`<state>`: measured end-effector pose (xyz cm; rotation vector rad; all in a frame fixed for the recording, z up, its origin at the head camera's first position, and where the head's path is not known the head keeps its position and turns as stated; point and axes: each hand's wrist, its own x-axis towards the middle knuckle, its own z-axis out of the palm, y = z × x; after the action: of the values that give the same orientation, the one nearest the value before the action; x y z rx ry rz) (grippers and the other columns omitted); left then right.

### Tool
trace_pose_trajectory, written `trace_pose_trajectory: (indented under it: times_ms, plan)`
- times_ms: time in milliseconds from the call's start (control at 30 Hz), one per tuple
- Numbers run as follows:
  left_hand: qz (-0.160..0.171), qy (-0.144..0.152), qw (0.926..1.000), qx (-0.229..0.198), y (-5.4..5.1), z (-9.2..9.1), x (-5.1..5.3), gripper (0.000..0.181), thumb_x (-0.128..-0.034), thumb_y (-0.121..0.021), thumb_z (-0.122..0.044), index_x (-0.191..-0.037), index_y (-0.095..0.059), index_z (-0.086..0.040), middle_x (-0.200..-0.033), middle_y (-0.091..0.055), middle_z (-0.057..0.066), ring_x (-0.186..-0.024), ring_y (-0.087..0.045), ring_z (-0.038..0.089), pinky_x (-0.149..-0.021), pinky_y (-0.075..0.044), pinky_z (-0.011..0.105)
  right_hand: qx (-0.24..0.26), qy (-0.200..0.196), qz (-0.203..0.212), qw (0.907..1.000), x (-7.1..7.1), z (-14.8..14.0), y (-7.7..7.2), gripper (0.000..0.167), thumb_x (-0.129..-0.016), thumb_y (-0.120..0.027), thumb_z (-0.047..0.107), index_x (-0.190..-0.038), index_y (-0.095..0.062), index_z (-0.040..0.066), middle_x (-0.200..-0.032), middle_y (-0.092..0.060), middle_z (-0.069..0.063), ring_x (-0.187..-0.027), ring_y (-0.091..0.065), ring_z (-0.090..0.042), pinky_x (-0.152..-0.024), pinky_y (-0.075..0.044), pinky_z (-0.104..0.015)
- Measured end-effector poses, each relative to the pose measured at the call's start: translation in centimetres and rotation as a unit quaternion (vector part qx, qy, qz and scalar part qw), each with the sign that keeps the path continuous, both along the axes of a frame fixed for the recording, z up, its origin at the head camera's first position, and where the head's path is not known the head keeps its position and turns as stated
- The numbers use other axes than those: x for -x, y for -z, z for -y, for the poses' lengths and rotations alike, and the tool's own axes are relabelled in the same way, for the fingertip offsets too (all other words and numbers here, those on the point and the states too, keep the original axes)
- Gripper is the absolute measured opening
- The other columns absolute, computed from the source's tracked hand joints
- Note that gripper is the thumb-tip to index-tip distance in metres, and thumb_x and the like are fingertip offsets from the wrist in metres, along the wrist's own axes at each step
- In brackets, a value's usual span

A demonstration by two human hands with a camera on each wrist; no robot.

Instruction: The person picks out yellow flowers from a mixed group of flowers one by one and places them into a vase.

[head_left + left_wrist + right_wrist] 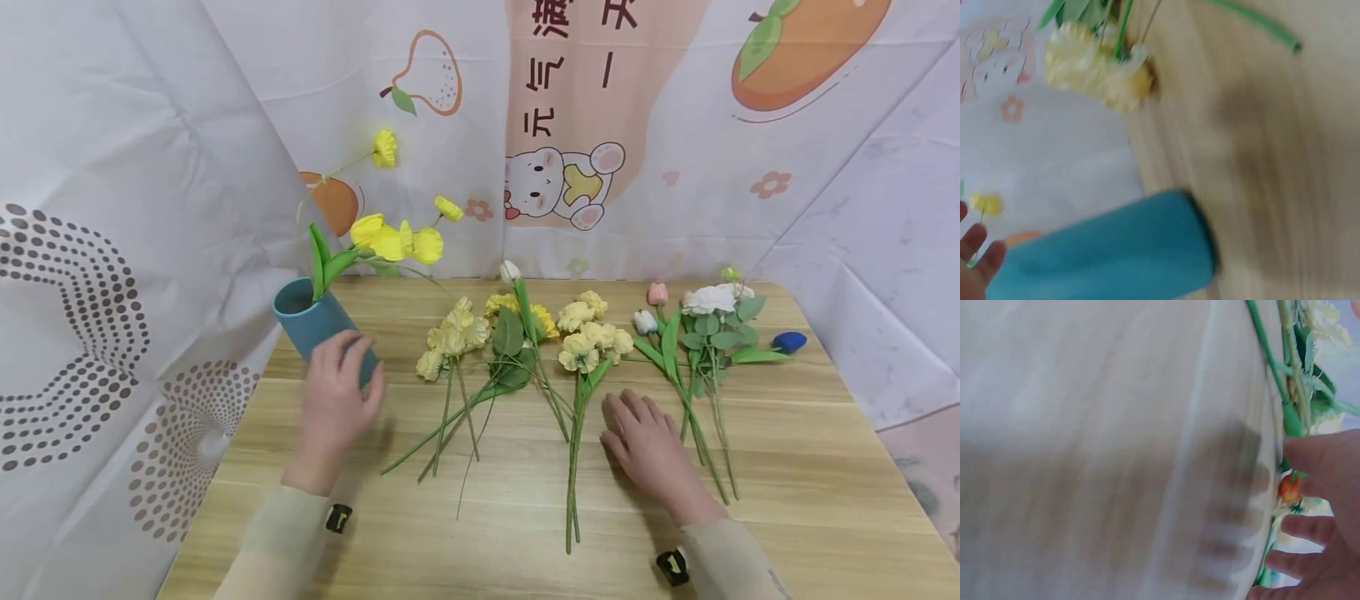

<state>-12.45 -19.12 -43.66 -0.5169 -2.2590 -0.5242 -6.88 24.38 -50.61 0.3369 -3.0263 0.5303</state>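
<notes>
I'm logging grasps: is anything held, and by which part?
Nothing is held: the left hand is by the blue vase, not gripping it; the right hand is near the flower stems.

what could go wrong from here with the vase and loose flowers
The left hand is close beside the blue cylindrical vase, so a bump might tip it. The bright yellow flowers in it lean out to one side, which could worsen any topple. On the wood-grain table, thin green stems cross one another, so lifting one may drag others.

My wood-grain table (pixel 517 517): blue vase (pixel 315 327) left of frame, cream artificial flowers (pixel 456 332) centre, blue tulip (pixel 789 342) right.
</notes>
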Motion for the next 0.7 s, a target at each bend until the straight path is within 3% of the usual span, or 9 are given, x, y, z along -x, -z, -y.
trace_pose_trajectory:
  times_ms: [100,267,400,533,700]
  plan:
    - [0.085,0.021,0.9959,0.022,0.9,-1.2,-0.5,0.045,-0.0918,-0.065,-0.018,-0.131,-0.06,0.004,-0.129,-0.059,0.025,-0.118,-0.055,0.044,-0.1,-0.047,0.057,0.02,0.0,-0.037,0.9991,0.7,1.1,-0.6,0.054,-0.098,-0.067,0.014,-0.146,-0.048,-0.003,-0.141,-0.049,-0.031,-0.129,-0.047,-0.054,-0.105,-0.04,-0.068]
    - [0.214,0.018,0.9744,0.065,2.4,-3.1,-1.3,0.053,-0.0971,-0.065,-0.027,-0.142,-0.054,-0.002,-0.139,-0.056,0.019,-0.128,-0.052,0.04,-0.108,-0.043,0.055,0.037,-0.014,-0.091,0.9951,1.6,3.1,-1.3,0.049,-0.095,-0.071,0.011,-0.139,-0.055,-0.006,-0.119,-0.059,-0.025,-0.11,-0.058,-0.045,-0.095,-0.05,-0.057]
    - [0.269,0.011,0.9585,0.094,3.4,-4.0,-1.5,0.053,-0.0978,-0.067,-0.031,-0.143,-0.055,-0.006,-0.141,-0.055,0.017,-0.13,-0.053,0.039,-0.109,-0.043,0.055,0.023,-0.029,-0.108,0.9934,2.1,4.7,-1.5,0.044,-0.093,-0.073,0.013,-0.13,-0.061,-0.008,-0.108,-0.062,-0.021,-0.101,-0.061,-0.04,-0.09,-0.053,-0.052]
    - [0.311,0.003,0.943,0.118,4.3,-4.4,-1.5,0.062,-0.0961,-0.069,-0.04,-0.148,-0.052,-0.01,-0.143,-0.053,0.015,-0.133,-0.049,0.041,-0.109,-0.042,0.059,0.013,-0.033,-0.102,0.9942,2.4,5.8,-1.4,0.04,-0.093,-0.075,0.015,-0.124,-0.064,-0.008,-0.108,-0.064,-0.02,-0.1,-0.062,-0.039,-0.091,-0.054,-0.052]
    - [0.353,-0.008,0.9257,0.135,5.3,-4.6,-1.8,0.072,-0.0948,-0.067,-0.05,-0.152,-0.048,-0.011,-0.147,-0.05,0.015,-0.139,-0.044,0.043,-0.111,-0.038,0.062,0.008,-0.028,-0.091,0.9955,2.8,6.9,-1.0,0.026,-0.092,-0.076,0.015,-0.108,-0.068,-0.003,-0.096,-0.064,-0.015,-0.089,-0.06,-0.033,-0.081,-0.055,-0.047]
